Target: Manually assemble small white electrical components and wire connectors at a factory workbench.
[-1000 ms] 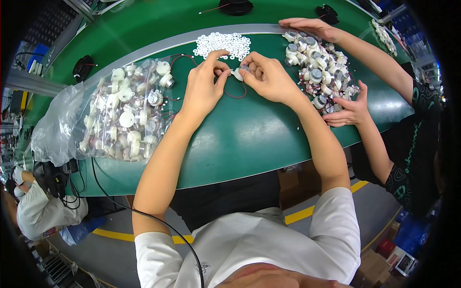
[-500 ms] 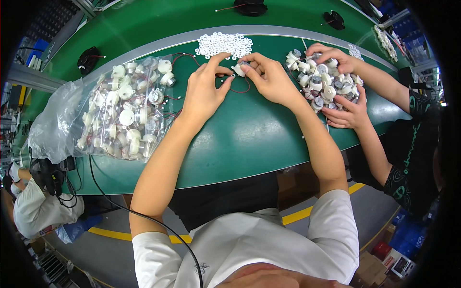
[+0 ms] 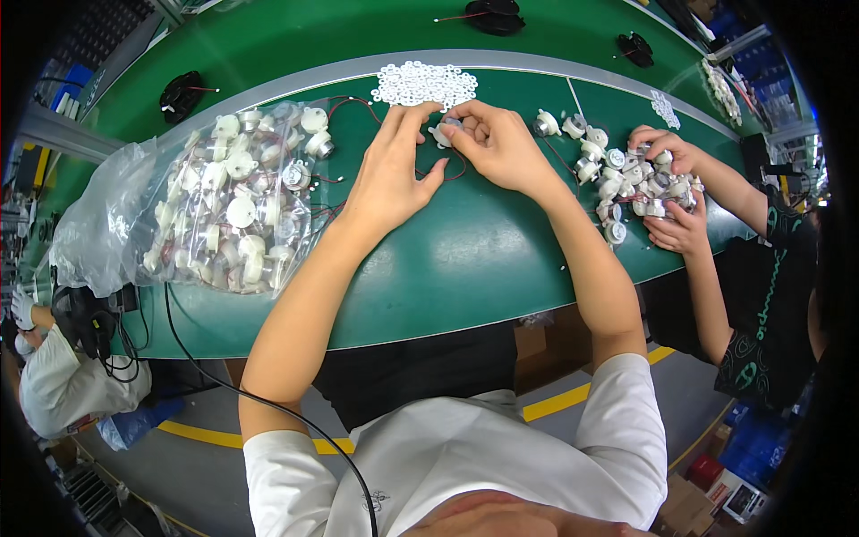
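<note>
My right hand [image 3: 503, 154] pinches a small motor in a white plastic housing [image 3: 439, 137], its thin red wire [image 3: 464, 164] looping down onto the green table. Just left of it is my left hand [image 3: 386, 174], its fingertips stretched to the near edge of a pile of small white rings [image 3: 420, 82]. The left thumb stands apart from the fingers, and nothing shows between them; the tips are partly hidden. Beside my left forearm lies a clear plastic bag [image 3: 98, 219] filled with similar white motors [image 3: 240, 213], some with red wires trailing out.
At the right, a co-worker's two hands [image 3: 680, 234] hold a heap of white motors [image 3: 658, 183]. A few loose motors [image 3: 586, 148] lie nearer me. A smaller ring pile [image 3: 664, 107] is beyond. Black round parts [image 3: 182, 97] rest on the far green surface. A black cable [image 3: 268, 400] crosses my left arm.
My left hand has moved forward from the motor's wire to the ring pile. The motor stays in my right hand. The co-worker's hands have drawn motors to the right, leaving some behind.
</note>
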{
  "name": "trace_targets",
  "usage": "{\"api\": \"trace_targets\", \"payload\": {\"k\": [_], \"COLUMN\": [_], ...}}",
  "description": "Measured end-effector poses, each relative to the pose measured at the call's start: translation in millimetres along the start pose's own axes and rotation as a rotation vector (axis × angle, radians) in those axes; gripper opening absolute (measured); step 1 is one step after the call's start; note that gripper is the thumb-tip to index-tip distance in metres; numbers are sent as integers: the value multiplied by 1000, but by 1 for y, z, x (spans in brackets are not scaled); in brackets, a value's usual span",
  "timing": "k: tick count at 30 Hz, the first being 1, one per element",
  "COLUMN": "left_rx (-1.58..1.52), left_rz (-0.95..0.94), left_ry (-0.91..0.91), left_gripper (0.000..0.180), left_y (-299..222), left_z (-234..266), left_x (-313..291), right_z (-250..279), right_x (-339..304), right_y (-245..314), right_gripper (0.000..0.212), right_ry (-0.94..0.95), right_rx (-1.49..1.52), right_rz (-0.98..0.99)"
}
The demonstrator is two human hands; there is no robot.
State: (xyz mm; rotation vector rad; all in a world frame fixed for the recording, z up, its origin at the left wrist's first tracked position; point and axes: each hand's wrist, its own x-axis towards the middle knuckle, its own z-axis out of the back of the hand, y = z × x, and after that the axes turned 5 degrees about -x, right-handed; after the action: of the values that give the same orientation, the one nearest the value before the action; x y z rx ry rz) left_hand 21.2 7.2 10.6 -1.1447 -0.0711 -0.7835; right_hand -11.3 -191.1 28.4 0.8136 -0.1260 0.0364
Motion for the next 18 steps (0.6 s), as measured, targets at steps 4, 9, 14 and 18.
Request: {"api": "trace_targets", "payload": {"k": [4,9,14,18], "left_rx": [55,132,264,376], "left_rz": [-49,-110,-152,-193], "left_ry": [32,64,124,178], "left_gripper": [61,49,49,49], "left_y": [6,5,1,-4], "left_z": [0,3,5,9], "left_x": [0,-1,1,4], "right_z": [-2,0,-7,-19], "right_x": [1,0,-2,-15], "right_y": [4,7,1,9], "right_gripper": [33,26,22,18], "right_ry": [5,37,-52,-155], "right_rx": [-37,-23,-156,-354], "right_rz": [51,55,205,251]}}
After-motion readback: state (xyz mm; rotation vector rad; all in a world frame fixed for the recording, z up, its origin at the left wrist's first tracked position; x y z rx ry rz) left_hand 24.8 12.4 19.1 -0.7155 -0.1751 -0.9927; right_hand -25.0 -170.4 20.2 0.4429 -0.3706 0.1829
